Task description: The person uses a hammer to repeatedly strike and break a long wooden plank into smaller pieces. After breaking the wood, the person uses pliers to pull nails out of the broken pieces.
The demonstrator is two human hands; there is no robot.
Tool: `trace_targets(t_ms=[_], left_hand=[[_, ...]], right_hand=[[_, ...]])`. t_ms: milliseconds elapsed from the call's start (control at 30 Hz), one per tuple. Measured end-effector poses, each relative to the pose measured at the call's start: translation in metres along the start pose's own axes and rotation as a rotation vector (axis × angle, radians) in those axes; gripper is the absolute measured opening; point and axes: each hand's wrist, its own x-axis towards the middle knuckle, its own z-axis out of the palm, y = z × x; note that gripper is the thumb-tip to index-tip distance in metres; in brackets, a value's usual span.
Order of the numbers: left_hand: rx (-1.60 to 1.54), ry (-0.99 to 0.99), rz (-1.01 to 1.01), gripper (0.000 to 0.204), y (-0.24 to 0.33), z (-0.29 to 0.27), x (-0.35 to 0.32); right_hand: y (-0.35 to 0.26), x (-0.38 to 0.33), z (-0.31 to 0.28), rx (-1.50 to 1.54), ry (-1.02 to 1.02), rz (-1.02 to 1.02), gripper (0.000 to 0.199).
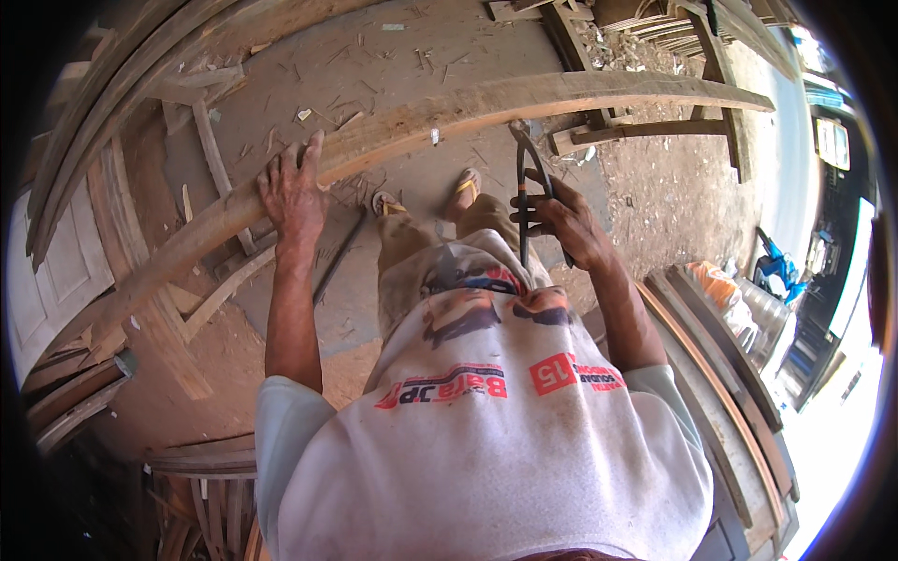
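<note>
A long worn wooden plank (440, 117) runs across in front of me, from low left to upper right. My left hand (292, 192) rests flat on its near edge, fingers spread over the top. My right hand (561, 220) grips the dark handles of a pair of pincers (526, 187). The pincer jaws touch the plank's lower edge near its middle. Below the plank I see my sandalled feet (426, 198) on the concrete floor.
Wood scraps and chips litter the concrete floor (374, 56). Stacked planks lie at far left (112, 103) and lower right (720, 374). A white panelled door (51, 271) leans at left. A wooden frame (692, 56) stands at the upper right.
</note>
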Motion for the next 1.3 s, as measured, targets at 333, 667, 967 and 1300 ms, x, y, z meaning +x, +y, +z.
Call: trace_targets(t_ms=[333, 667, 967, 1300], left_hand=[[0.018, 0.015, -0.02, 0.1, 0.003, 0.0, -0.001], [0.015, 0.008, -0.026, 0.103, 0.008, -0.004, -0.002], [0.005, 0.126, -0.041, 0.102, 0.011, 0.009, -0.007], [0.061, 0.037, -0.053, 0.096, 0.011, -0.003, -0.004]], right_hand=[[-0.001, 0.001, -0.007, -0.016, -0.025, 0.08, 0.057], [0.006, 0.009, -0.011, -0.031, 0.042, 0.026, 0.053], [-0.001, 0.024, -0.021, -0.318, 0.049, 0.231, 0.031], [-0.064, 0.068, -0.148, -1.983, -0.119, -0.775, 0.053]])
